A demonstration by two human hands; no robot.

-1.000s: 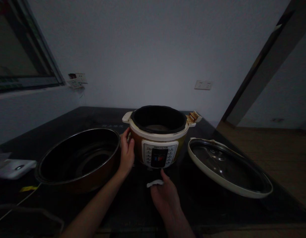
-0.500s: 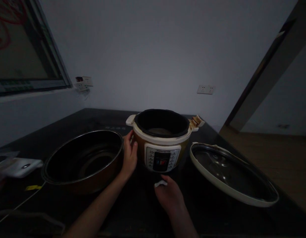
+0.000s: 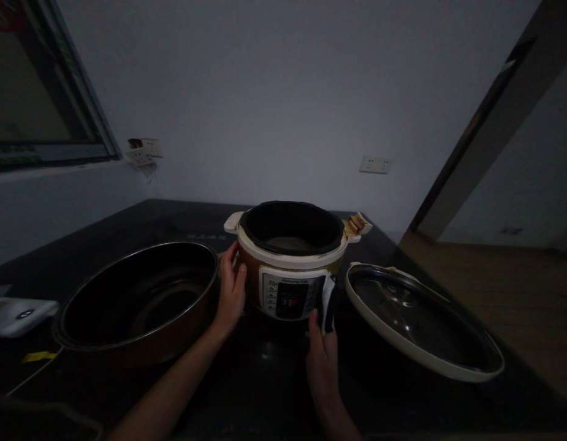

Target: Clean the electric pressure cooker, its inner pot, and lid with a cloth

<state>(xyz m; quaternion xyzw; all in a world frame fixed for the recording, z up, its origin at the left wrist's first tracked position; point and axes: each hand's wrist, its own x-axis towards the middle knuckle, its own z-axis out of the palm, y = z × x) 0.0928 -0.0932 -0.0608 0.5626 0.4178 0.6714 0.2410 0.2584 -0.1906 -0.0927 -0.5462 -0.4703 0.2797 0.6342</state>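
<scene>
An electric pressure cooker (image 3: pixel 295 260) with a white rim and a front control panel stands on the dark countertop, its dark inside exposed. My left hand (image 3: pixel 232 291) lies against the cooker's left side, fingers stretched out and thumb apart. Close to the right edge of the panel, my right hand (image 3: pixel 320 352) is closed on a white cloth (image 3: pixel 328 294). A dark patch shows beside the cloth, and I cannot make out what it is. The cooker's glass lid (image 3: pixel 418 318) with a pale rim lies to the right.
A large round dark pan (image 3: pixel 143 294) stands left of the cooker, close to my left forearm. Further left are a white device (image 3: pixel 21 315) and a thin cord with a yellow tag (image 3: pixel 39 356). Wall sockets (image 3: pixel 376 164) sit behind the countertop (image 3: pixel 274 392).
My right hand has moved forward and slightly right, bringing the white cloth up to the panel's right edge. My left hand stays on the cooker's side. The view has shifted slightly.
</scene>
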